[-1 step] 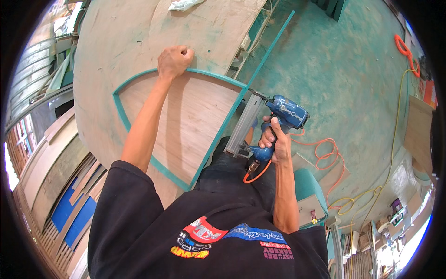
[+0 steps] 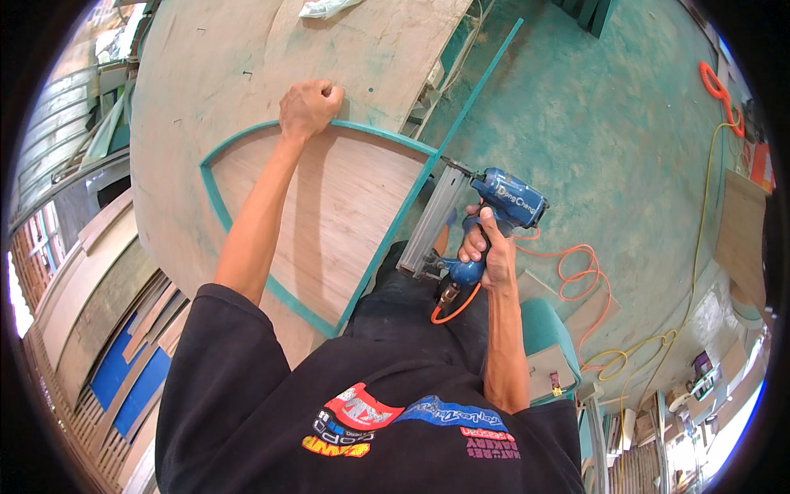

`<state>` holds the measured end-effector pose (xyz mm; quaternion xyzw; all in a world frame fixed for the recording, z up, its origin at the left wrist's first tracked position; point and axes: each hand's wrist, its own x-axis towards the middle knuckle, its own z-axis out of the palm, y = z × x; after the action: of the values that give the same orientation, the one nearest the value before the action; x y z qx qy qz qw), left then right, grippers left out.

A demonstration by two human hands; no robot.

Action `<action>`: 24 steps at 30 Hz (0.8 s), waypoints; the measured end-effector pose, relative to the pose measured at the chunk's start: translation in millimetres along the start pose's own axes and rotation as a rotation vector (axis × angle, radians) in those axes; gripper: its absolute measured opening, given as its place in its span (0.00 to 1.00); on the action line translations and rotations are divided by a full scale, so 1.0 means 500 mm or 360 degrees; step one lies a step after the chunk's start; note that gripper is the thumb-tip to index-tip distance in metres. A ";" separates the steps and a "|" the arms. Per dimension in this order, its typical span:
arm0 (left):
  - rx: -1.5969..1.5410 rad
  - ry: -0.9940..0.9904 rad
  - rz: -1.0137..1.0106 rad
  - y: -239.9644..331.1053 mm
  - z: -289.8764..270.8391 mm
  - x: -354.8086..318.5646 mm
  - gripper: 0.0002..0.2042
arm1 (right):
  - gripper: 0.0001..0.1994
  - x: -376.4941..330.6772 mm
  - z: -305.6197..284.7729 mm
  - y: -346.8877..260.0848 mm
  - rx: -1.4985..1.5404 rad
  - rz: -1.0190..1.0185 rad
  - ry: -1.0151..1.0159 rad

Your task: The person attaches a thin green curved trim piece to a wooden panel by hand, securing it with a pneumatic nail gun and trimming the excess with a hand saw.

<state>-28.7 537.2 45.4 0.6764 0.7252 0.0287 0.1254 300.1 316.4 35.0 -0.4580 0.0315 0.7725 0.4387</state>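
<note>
My right hand (image 2: 496, 255) is wrapped round the grip of a blue pneumatic nail gun (image 2: 508, 198). The gun's nose meets the corner of a teal wooden frame (image 2: 383, 247), where a long straight bar runs on past the curved side. Its silver magazine slants down toward my lap, and an orange air hose leaves the grip's base. My left hand (image 2: 309, 109) is closed in a fist over the frame's far curved rail. Whatever its fingers may hold is hidden. The frame lies on a wooden worktop (image 2: 206, 49), one side along the near edge.
A nail (image 2: 247, 73) and a white plastic bag (image 2: 327, 8) lie on the worktop. Orange hose (image 2: 588, 276) and yellow hose (image 2: 629, 354) trail across the teal-stained floor at right. A teal chair (image 2: 550, 329) stands beside my right forearm. Wood offcuts (image 2: 90, 272) are stacked at left.
</note>
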 end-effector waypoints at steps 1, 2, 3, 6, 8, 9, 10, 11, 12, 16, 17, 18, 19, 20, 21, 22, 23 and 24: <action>0.0013 -0.0007 -0.0008 0.000 0.001 0.000 0.16 | 0.19 0.000 0.001 0.000 0.0001 -0.0002 -0.0004; 0.0010 0.0004 -0.0003 0.000 0.002 0.000 0.16 | 0.19 -0.001 0.003 -0.001 0.0002 -0.0004 -0.0008; 0.0007 0.0014 0.0003 0.002 0.001 0.001 0.16 | 0.19 -0.001 0.005 -0.001 0.0004 -0.0007 -0.0011; 0.0039 0.0008 0.0013 0.001 0.002 0.004 0.16 | 0.20 0.003 -0.009 0.009 0.0021 -0.0005 -0.0008; 0.0051 -0.0009 0.0027 -0.002 -0.001 0.002 0.16 | 0.21 0.001 -0.013 0.012 0.0031 0.0004 -0.0024; 0.0041 -0.0008 0.0041 -0.002 -0.002 0.001 0.16 | 0.21 0.002 -0.009 0.007 0.0032 0.0000 -0.0039; 0.0030 -0.0008 0.0056 -0.003 -0.004 0.002 0.16 | 0.21 0.003 -0.005 0.001 0.0031 -0.0010 -0.0054; 0.0012 -0.0016 0.0031 -0.005 -0.008 0.007 0.16 | 0.22 0.003 0.002 -0.005 0.0030 -0.0019 -0.0070; -0.0012 -0.0038 0.0005 -0.004 -0.010 0.007 0.16 | 0.22 -0.002 0.006 -0.008 0.0028 -0.0024 -0.0072; -0.0064 0.0005 -0.0011 -0.023 -0.005 0.001 0.17 | 0.23 -0.011 -0.029 -0.012 0.0056 0.0010 -0.0106; -0.0075 0.0017 -0.0019 -0.031 -0.004 0.001 0.17 | 0.23 -0.013 -0.042 -0.020 0.0061 -0.0019 -0.0064; -0.0096 0.0019 -0.0026 -0.029 0.000 0.001 0.17 | 0.23 -0.022 -0.058 -0.031 0.0060 -0.0050 -0.0007; -0.0119 0.0026 -0.0044 -0.027 0.002 -0.001 0.17 | 0.22 -0.031 -0.073 -0.046 0.0050 -0.0077 0.0043; -0.0126 0.0035 -0.0033 -0.027 0.002 -0.003 0.17 | 0.22 -0.040 -0.092 -0.059 0.0000 -0.0118 0.0131; -0.0136 0.0048 -0.0023 -0.023 0.002 -0.003 0.17 | 0.22 -0.052 -0.111 -0.073 -0.0006 -0.0144 0.0213; -0.0145 0.0070 -0.0019 -0.025 0.001 -0.005 0.17 | 0.22 -0.062 -0.127 -0.089 -0.0018 -0.0171 0.0285; -0.0156 0.0100 -0.0026 -0.025 0.002 -0.008 0.16 | 0.22 -0.073 -0.143 -0.104 -0.0029 -0.0199 0.0357; -0.0169 0.0133 -0.0026 -0.020 0.002 -0.009 0.16 | 0.22 -0.086 -0.162 -0.119 -0.0014 -0.0244 0.0414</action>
<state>-38.2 531.7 42.8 0.6611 0.7327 0.0943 0.1308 405.6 288.7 41.0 -0.5573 0.0495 0.6709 0.4866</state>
